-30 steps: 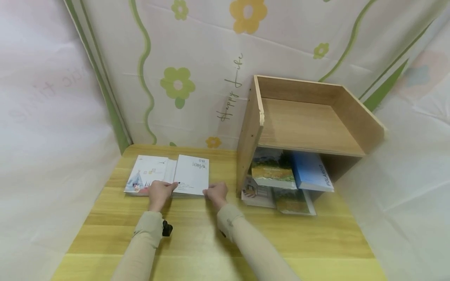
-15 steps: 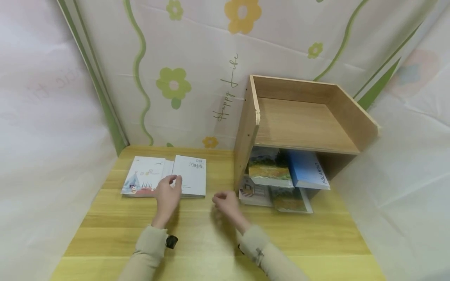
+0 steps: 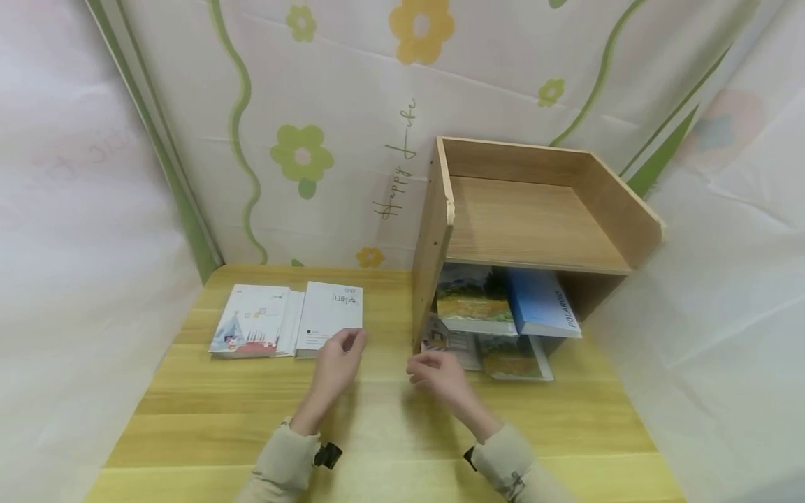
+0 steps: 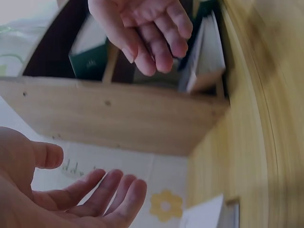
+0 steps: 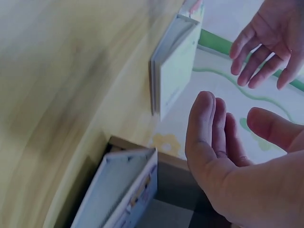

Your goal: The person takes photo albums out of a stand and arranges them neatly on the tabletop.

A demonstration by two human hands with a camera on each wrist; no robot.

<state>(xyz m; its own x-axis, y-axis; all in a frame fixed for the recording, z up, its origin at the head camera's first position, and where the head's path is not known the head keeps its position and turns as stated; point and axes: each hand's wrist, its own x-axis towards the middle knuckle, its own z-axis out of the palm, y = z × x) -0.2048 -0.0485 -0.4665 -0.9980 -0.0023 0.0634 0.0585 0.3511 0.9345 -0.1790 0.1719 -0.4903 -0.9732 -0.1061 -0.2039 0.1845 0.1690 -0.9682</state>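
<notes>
My left hand [image 3: 336, 367] hovers in front of the white book [image 3: 327, 314] with dark lettering, its fingertips overlapping the book's near right corner in the head view. Nothing is in its loosely bent fingers, as the left wrist view of this hand [image 4: 90, 199] shows. To its right, my right hand [image 3: 443, 381] hangs before the lower left of the wooden shelf [image 3: 430, 244]. It too is bare, with thumb and fingers apart in the right wrist view [image 5: 228, 147]. Left of the lettered book lies a white book with a tent drawing [image 3: 254, 318].
On the shelf's middle level are a landscape-cover book [image 3: 476, 304] and a blue "POLAROID" book [image 3: 544, 304]. Below them, another landscape book [image 3: 512, 358] and a pale illustrated book [image 3: 462, 347] stick out at the front. A flowered cloth [image 3: 339, 202] hangs behind the table [image 3: 377, 433].
Both hands have let go of the lettered white book and moved toward the right and nearer my body. The books stay on the table; the head view has shifted slightly.
</notes>
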